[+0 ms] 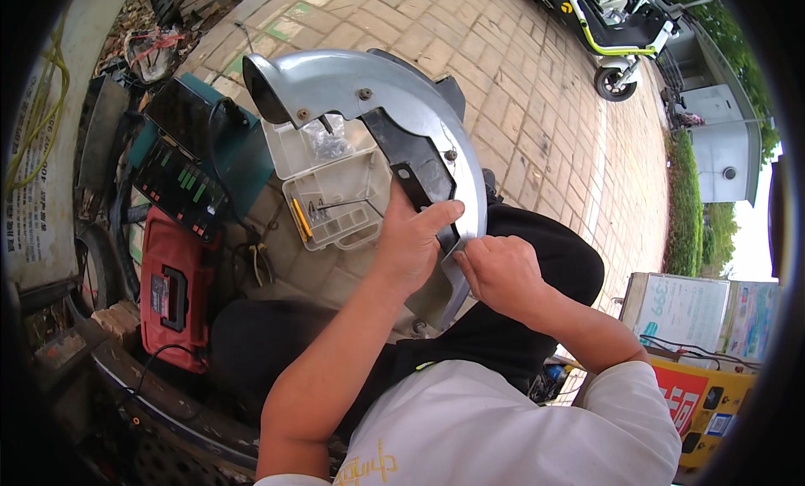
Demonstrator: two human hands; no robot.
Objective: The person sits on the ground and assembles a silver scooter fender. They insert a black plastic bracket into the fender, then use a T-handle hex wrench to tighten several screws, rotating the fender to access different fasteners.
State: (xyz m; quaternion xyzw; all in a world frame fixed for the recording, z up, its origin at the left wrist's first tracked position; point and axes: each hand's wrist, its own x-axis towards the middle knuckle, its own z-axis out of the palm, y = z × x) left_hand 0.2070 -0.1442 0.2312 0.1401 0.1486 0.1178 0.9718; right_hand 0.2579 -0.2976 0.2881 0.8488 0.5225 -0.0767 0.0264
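Observation:
A silver-grey curved mudguard [423, 104] rests across my lap, its hollow inner side toward me. Along that inner side runs a black bracket [412, 155]; several round fasteners show on the mudguard's shell. My left hand [411, 243] wraps round the bracket's lower part, thumb laid across it toward the mudguard. Beside it, my right hand [510, 270] is closed in a pinch at the bracket's lower end, against the mudguard's inner wall. A small greyish edge shows at those fingertips, but what they hold is mostly hidden.
An open clear parts case [323, 171] with screws and a hex key lies behind my left hand. Left of it are a red toolbox [172, 293], a dark device [180, 184] and pliers [262, 264]. A scooter [612, 46] stands far right on the paving. Boxes [696, 318] stand at right.

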